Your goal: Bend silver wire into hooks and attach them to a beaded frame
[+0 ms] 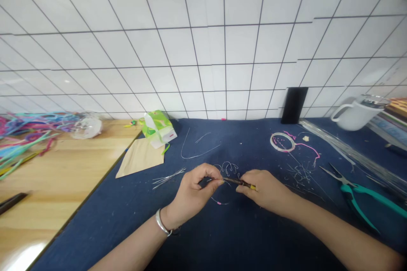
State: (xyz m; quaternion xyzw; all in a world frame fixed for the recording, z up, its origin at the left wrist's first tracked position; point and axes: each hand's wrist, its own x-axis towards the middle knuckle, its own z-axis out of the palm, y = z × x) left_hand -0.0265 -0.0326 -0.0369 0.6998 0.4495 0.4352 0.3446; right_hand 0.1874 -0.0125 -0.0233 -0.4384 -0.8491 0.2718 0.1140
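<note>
My left hand (192, 190), with a silver bangle (161, 222) at the wrist, pinches a thin metal wire between thumb and fingertips. My right hand (267, 187) is closed around small dark pliers (233, 181) with a yellow grip. The plier jaws reach to the left fingertips, where they meet the wire; the exact contact is too small to make out. Just below the hands is a curved wire with a pink piece (219, 203) on it. Curled wire shapes (229, 168) lie on the blue cloth (197, 237) behind the hands.
Straight wires (168, 178) and a long bent wire (190, 157) lie to the left, near a tan paper (140, 161) and a green packet (159, 127). On the right are a ring dish (271, 142), wire scraps (300, 173), teal-handled pliers (352, 192), a wire bundle (343, 146) and a white mug (358, 114).
</note>
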